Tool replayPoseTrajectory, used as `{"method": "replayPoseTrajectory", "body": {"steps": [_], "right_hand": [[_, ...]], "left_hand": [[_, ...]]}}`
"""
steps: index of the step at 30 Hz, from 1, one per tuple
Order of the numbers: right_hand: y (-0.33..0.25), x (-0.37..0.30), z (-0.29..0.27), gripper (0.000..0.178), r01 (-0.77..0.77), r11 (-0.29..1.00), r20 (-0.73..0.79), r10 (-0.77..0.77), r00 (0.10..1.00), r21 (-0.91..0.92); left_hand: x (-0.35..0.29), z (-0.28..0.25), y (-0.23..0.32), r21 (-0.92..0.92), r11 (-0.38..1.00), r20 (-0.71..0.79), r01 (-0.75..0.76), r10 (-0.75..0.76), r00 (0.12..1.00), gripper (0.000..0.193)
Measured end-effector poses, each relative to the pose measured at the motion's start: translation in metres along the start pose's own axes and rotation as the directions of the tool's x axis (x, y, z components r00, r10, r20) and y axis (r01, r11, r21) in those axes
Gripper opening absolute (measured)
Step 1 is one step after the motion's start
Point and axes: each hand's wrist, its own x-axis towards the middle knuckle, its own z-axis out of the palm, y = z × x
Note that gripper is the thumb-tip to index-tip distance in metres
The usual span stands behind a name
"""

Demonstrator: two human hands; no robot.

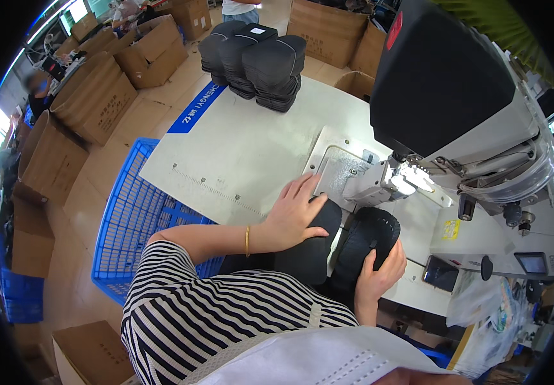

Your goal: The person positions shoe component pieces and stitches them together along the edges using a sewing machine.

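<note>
Two dark rounded, padded fabric pieces lie side by side at the table's near edge, below the sewing machine's clamp (370, 184). My left hand (295, 217) rests with fingers spread across the left black piece (309, 253); its fingertips reach the machine's metal plate (336, 168). My right hand (383, 271) grips the right black piece (365, 239) along its right side, thumb on top and fingers partly hidden beneath. This piece has a stitched rim and a small tab. Its far end reaches close to the clamp, and whether they touch I cannot tell.
Stacks of similar black pieces (254, 61) stand at the table's far corner. The machine head (443, 83) overhangs the right side. A phone (440, 273) lies at the right. Left of the white table (225, 154) is a blue basket (123, 224); cardboard boxes (94, 96) stand beyond.
</note>
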Motion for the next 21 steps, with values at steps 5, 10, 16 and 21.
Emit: {"method": "replayPoseTrajectory", "body": {"steps": [5, 10, 16, 21], "right_hand": [[0.006, -0.006, 0.006, 0.044, -0.034, 0.999, 0.031, 0.033, 0.999, 0.02], [0.003, -0.004, 0.002, 0.042, -0.028, 0.998, 0.044, 0.025, 0.999, 0.059], [0.006, -0.007, 0.003, 0.043, -0.046, 0.998, 0.043, 0.043, 0.998, 0.048], [0.008, -0.007, 0.0, 0.043, -0.067, 0.996, 0.06, 0.063, 0.996, 0.057]], "left_hand": [[0.002, 0.008, 0.004, 0.093, 0.99, -0.03, 0.111, -0.108, 0.994, 0.071], [0.001, 0.011, -0.001, 0.193, 0.98, 0.033, -0.044, 0.038, 0.999, 0.056], [-0.001, 0.006, 0.004, 0.236, 0.97, 0.225, 0.064, -0.119, 0.967, 0.074], [-0.013, -0.009, -0.002, -0.182, 0.964, 0.158, 0.195, -0.167, 0.973, 0.111]]}}
